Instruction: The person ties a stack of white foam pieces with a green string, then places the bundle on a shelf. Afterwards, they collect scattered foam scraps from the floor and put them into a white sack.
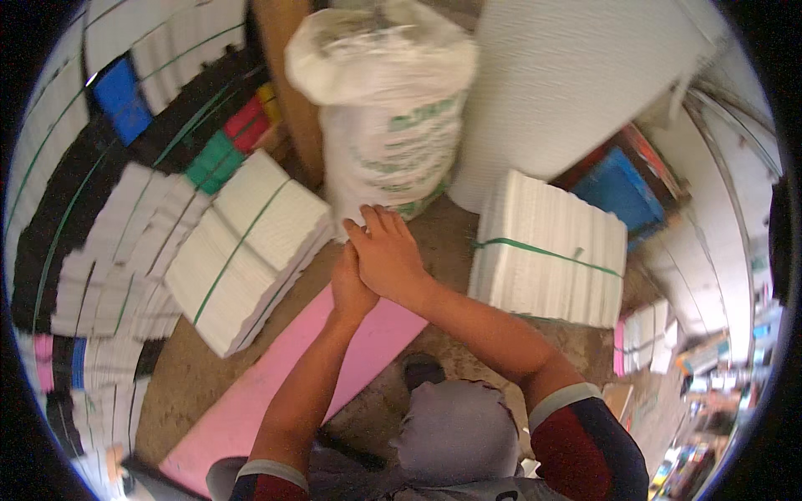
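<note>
In front of me my two hands meet above a long pink board [238, 409]. My right hand [391, 260] lies across my left hand [354, 288], palm inward, its fingers stretched out, and no object shows in it. Most of the left hand's fingers are hidden behind the right, so whether they are bent cannot be made out. Just beyond the fingertips stands a bulging white woven sack [393, 108] with green print. A stack of white sheets [251, 242] bound with green strap is tilted to the left. Another strapped white stack [547, 259] stands to the right.
Many strapped bundles [109, 217] in white and black, some with coloured pieces, line the left side. A large white textured roll or sheet [568, 75] leans behind the right stack, beside a blue tray-like thing [622, 192]. A wooden post [288, 75] rises beside the sack.
</note>
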Demonstrator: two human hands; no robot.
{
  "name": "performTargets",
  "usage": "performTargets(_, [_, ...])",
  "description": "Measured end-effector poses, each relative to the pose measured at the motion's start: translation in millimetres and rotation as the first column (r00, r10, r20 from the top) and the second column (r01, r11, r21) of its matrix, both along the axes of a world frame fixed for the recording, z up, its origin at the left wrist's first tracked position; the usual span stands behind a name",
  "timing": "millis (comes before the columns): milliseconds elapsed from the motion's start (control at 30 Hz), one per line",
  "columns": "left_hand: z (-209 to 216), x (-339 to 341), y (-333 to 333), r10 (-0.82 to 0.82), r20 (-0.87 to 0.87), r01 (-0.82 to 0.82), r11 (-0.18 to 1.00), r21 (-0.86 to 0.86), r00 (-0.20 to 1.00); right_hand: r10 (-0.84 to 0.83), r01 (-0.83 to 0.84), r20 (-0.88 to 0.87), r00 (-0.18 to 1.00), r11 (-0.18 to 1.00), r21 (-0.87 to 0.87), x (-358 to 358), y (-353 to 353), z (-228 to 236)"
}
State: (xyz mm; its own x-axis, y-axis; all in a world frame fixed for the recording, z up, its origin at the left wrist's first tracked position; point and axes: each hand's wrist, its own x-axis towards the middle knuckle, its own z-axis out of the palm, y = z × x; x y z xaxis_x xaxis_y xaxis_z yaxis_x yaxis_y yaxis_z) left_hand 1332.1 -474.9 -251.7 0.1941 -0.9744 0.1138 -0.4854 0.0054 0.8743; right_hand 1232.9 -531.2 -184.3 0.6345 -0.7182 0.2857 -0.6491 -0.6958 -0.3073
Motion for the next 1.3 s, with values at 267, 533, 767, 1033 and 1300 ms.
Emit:
performTargets(267, [0.2, -165.2, -7.6, -0.301, -0.555, 0.532, 0.784, 0.319, 0.776, -0.583, 0.588, 0.081, 0.808, 0.804, -0.089, -264.2, 35.1, 14.3])
performTargets(533, [-3.9, -172.2, -7.6, -0.252, -0.754, 0.620, 0.743, 0.251, 0.607, -0.722, 0.706, -0.039, 0.691, 0.685, -0.183, -336.4, 47.0, 31.7])
performTargets(767, [-14.6, -139.4, 22.4, -0.294, -0.722, 0.593, 0.781, 0.196, 0.626, -0.689, 0.690, 0.137, 0.711, 0.722, 0.053, -340.8, 60.4, 10.3])
performTargets(1033, [10.4, 18.7, 119.1, -0.300, -0.673, 0.567, 0.795, 0.216, 0.676, -0.338, 0.350, 0.285, 0.897, 0.937, 0.008, -202.0, 107.4, 21.9])
performTargets(1300, [17.7, 155.6, 240.2, -0.136, -0.621, 0.351, 0.906, 0.238, 0.772, 0.173, -0.170, 0.430, 0.886, 0.984, -0.047, -39.3, 120.8, 28.9])
